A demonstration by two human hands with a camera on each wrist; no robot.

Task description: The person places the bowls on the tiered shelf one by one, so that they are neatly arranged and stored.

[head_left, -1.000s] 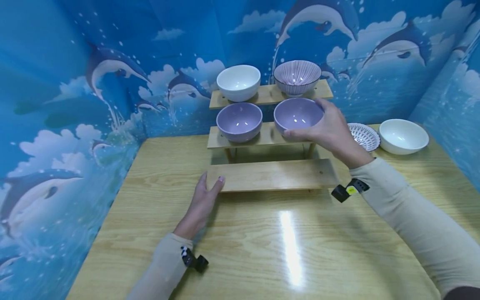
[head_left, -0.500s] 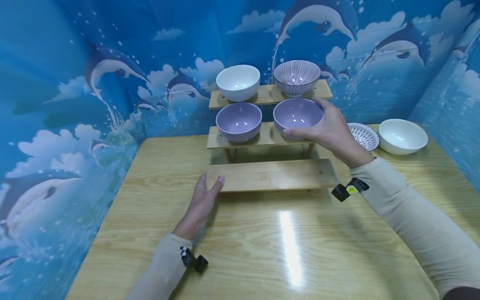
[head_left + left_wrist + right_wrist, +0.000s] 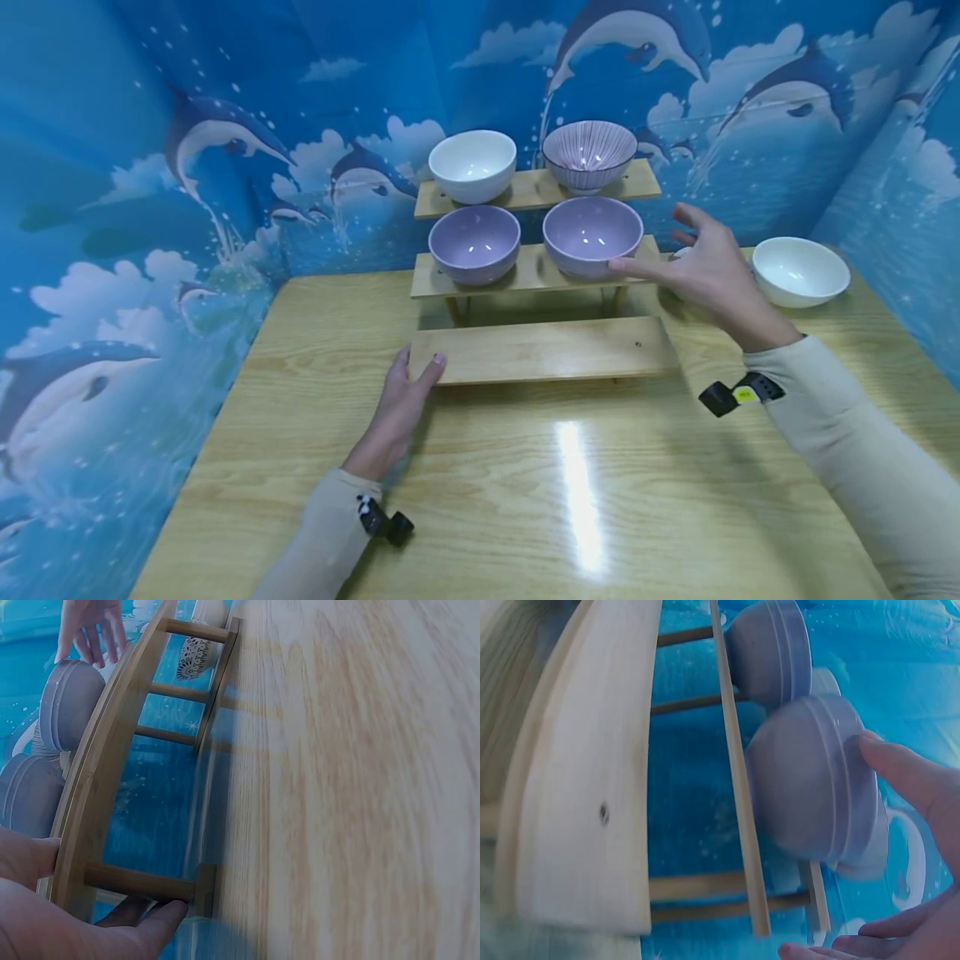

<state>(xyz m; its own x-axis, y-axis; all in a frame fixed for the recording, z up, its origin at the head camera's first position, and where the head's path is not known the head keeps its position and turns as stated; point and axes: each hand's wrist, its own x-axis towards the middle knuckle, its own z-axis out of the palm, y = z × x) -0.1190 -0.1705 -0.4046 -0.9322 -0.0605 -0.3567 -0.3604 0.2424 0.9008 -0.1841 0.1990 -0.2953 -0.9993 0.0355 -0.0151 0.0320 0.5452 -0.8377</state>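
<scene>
A tiered wooden stand (image 3: 540, 350) bears two purple bowls on its middle step, the left purple bowl (image 3: 475, 242) and the right purple bowl (image 3: 592, 233). Just right of the latter is my right hand (image 3: 716, 271), fingers spread and apart from the bowl, thumb tip right at its rim. My left hand (image 3: 396, 404) grips the left end of the lowest board, thumb on top; the left wrist view shows its fingers curled by the stand's leg (image 3: 142, 883). On the top step sit a white bowl (image 3: 472, 167) and a purple-striped bowl (image 3: 588, 158).
Another white bowl (image 3: 801, 271) stands on the table at the back right. A patterned openwork dish (image 3: 195, 658) beside it is mostly hidden behind the right hand in the head view. Dolphin-printed blue cloth (image 3: 360, 75) walls the table's back and sides.
My right hand has let go of the right purple bowl and moved right, its fingers spreading. The bowl stays on the middle step. My left hand keeps its hold on the stand.
</scene>
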